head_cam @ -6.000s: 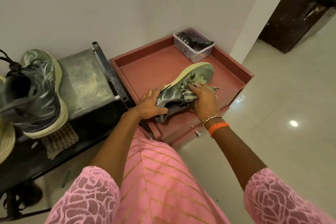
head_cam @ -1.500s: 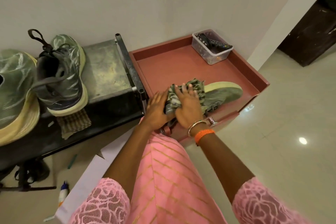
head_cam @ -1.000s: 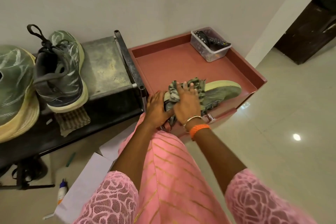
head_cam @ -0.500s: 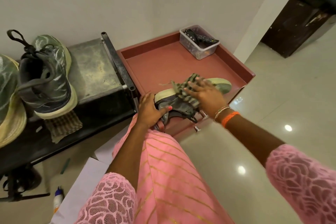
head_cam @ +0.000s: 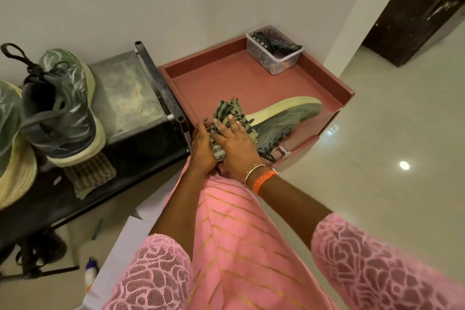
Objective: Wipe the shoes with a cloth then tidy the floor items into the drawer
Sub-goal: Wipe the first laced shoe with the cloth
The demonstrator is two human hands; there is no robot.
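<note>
Both hands on shoe (head_cam: 284, 118) in red drawer (head_cam: 251, 83): right hand (head_cam: 236, 146) flat pressing cloth (head_cam: 227, 113); left hand (head_cam: 201, 145) apparently gripping heel.

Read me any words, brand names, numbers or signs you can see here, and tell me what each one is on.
No text here can be read.
Shoe on the rack: pale marks on its side, too blurred to read.
Remote controls in the plastic box: button markings too small to read.
Small bottle on the floor: no label legible.
Shoe being wiped and cloth: no lettering visible.

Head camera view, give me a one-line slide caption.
Right hand presses a striped cloth on a green shoe lying in the red drawer.
</note>
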